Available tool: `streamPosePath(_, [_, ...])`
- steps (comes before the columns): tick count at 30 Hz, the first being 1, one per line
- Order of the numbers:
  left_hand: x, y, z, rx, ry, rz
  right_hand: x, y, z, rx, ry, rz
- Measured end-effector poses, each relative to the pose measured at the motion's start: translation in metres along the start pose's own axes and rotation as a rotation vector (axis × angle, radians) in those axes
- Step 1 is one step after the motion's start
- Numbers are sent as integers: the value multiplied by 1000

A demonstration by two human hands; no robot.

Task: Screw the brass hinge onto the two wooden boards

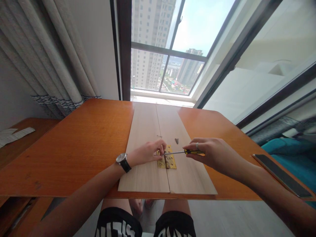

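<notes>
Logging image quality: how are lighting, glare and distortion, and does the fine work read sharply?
Head view throughout: daylight through the dark-framed glass window, its sky nearly washed out; wide-angle distortion, the grey fabric curtain leaning at the edge; the yellow-and-black screwdriver readable, but fine detail soft on the brass-coloured metal hinge, partly covered by the left hand.

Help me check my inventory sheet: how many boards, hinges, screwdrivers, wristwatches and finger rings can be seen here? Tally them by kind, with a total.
Light wooden boards: 2
Brass-coloured hinge: 1
Screwdriver: 1
Wristwatch: 1
Finger ring: 1
Total: 6
</notes>
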State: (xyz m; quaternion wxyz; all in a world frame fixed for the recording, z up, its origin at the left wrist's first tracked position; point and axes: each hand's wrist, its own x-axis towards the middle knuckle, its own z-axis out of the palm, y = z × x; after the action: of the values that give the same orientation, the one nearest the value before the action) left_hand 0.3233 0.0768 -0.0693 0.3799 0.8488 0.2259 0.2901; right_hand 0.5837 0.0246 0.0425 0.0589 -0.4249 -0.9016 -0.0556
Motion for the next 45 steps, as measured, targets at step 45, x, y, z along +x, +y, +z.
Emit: streamPosePath(45, [3,4,0,37,-26,-9,97,-66,-53,-386,-364,-282])
